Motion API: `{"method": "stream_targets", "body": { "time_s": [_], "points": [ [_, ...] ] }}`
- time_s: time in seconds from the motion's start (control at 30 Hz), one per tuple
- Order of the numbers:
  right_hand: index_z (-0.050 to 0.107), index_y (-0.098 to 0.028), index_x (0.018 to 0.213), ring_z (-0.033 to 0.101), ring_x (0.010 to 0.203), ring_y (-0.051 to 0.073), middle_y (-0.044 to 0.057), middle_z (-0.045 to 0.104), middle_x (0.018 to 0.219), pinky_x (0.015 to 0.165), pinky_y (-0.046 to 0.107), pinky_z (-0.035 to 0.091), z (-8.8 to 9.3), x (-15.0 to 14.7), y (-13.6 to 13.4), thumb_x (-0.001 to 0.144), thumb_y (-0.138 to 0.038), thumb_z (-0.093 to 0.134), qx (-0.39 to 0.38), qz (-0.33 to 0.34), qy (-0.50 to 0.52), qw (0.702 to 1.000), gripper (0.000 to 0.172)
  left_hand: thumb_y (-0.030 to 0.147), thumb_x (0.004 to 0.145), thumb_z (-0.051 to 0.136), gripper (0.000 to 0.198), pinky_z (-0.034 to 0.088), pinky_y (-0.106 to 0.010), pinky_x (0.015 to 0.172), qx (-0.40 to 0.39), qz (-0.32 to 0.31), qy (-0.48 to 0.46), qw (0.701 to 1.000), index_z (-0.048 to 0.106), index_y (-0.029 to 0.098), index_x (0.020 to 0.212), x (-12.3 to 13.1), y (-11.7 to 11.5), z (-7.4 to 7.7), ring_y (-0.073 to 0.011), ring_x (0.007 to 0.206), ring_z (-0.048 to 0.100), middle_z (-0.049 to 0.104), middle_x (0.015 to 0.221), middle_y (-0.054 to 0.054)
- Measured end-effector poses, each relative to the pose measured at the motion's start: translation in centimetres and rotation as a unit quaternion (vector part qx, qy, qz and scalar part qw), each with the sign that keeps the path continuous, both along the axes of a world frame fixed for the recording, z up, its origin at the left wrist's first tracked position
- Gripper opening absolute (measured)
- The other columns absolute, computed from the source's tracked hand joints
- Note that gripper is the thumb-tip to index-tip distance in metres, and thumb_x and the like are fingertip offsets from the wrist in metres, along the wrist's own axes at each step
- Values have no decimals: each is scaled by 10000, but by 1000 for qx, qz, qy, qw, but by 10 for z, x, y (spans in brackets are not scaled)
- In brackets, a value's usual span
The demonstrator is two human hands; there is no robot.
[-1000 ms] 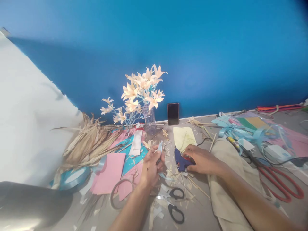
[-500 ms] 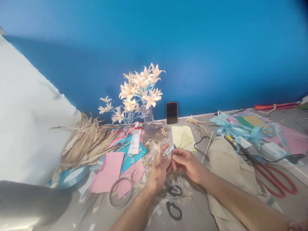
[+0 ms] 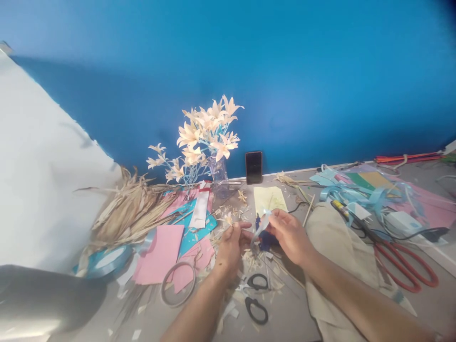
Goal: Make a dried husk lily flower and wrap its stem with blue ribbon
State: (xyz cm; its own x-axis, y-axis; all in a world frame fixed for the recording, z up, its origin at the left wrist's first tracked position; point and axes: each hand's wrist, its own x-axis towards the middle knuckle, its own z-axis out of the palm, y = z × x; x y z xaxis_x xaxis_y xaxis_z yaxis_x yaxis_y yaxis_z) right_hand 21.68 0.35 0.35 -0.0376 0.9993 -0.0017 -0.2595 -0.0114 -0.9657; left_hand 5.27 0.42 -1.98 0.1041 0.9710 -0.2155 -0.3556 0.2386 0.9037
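Note:
My left hand [image 3: 229, 249] is closed on a small cream artificial flower [image 3: 228, 219], whose petals show above the fingertips. Between the thumb and fingers of my right hand [image 3: 290, 236] is a strip of pale blue ribbon [image 3: 262, 225], its lower end hanging toward my left hand. A dark blue tool [image 3: 264, 241], perhaps a glue gun, lies behind the ribbon, partly hidden by my right hand. Just below my hands are scissors [image 3: 257, 311] with black handles, among pale scraps.
Behind stand a vase [image 3: 219, 178] of cream flowers [image 3: 210, 123] and a phone [image 3: 254, 167]. Dried husks [image 3: 123, 209], pink paper [image 3: 160, 254], a tape ring [image 3: 178, 284] and a ribbon roll [image 3: 103, 261] lie left. Cloth [image 3: 327, 256] and red-handled scissors [image 3: 406, 266] are at right.
My hands were close together; now my right hand has moved right and up, drawing the ribbon out into view. The dark blue tool and the flower in my left hand show more plainly.

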Motion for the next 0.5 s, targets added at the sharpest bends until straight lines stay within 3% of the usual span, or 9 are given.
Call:
{"method": "stream_targets", "body": {
  "time_s": [0.13, 0.2, 0.3, 0.37, 0.5],
  "points": [
    [539, -213, 686, 511, 583, 147, -7, 569, 641, 569, 286, 439, 10, 16, 9, 739, -539, 783, -25, -34, 88, 995, 410, 605, 775, 718, 447, 314, -210, 456, -40, 4, -49, 998, 610, 173, 811, -3, 5, 1, -59, 392, 283, 309, 448, 122],
    [551, -216, 702, 499, 570, 144, -12, 560, 651, 562, 289, 434, 13, 24, 14, 730, -508, 794, -24, -59, 106, 992, 380, 548, 768, 748, 411, 246, -185, 433, -53, 0, -85, 995, 605, 170, 846, -2, 3, 5, -47, 410, 238, 312, 485, 121],
    [556, -220, 707, 493, 570, 140, -17, 550, 652, 550, 276, 418, 15, 34, 20, 701, -470, 818, -17, -79, 127, 989, 363, 441, 747, 794, 355, 237, -168, 431, -38, 2, -120, 992, 620, 148, 849, -2, 0, 11, -38, 437, 277, 397, 528, 95],
    [558, -216, 700, 480, 556, 135, -19, 542, 631, 531, 266, 396, 13, 38, 23, 695, -483, 817, -22, -65, 108, 992, 373, 390, 726, 822, 332, 296, -173, 440, -32, -5, -127, 991, 637, 140, 845, -2, -2, 14, -38, 448, 339, 487, 565, 67],
    [602, -194, 701, 473, 543, 137, -18, 547, 600, 533, 272, 388, 2, 31, 23, 704, -531, 783, -19, -59, -63, 996, 382, 383, 670, 878, 395, 481, -244, 565, -47, -39, -122, 991, 688, 120, 896, -5, -3, 18, -109, 577, 572, 637, 683, -14]
  ]
}}
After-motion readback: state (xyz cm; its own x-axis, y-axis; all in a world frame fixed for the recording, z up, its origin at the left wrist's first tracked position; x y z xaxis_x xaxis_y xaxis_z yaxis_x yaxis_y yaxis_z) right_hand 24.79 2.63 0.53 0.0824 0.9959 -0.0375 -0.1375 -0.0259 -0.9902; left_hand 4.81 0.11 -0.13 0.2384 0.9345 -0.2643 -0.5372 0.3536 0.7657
